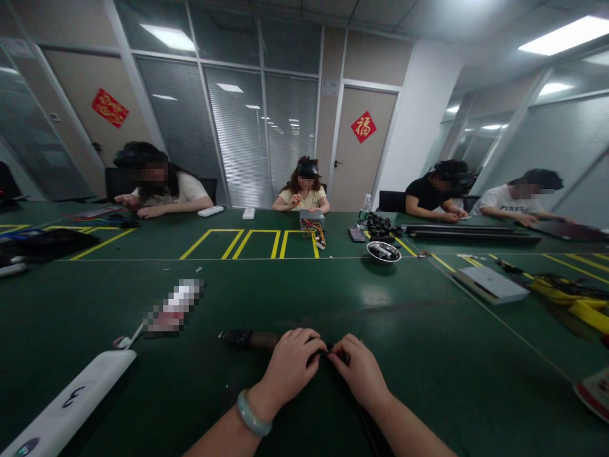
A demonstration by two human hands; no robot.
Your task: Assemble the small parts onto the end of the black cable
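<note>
A dark strap-like item (264, 341) lies across the green table in front of me, with a black buckle-like piece (235, 338) at its left end. My left hand (295, 365) is closed over its right part, fingers bent down onto it. Close beside it, my right hand (359, 371) pinches a thin black part between thumb and fingertips. From under the right hand a dark band (368, 425) runs toward the bottom edge. The fingers hide the spot between the hands, so I cannot tell how the pieces join.
A white power bank-like device (71, 406) lies at left, cabled toward a blurred phone-like object (174, 311). Farther off are a metal bowl (383, 252) of small parts, a white box (492, 284), yellow straps (571, 295) and a water bottle (365, 209). Several people sit opposite.
</note>
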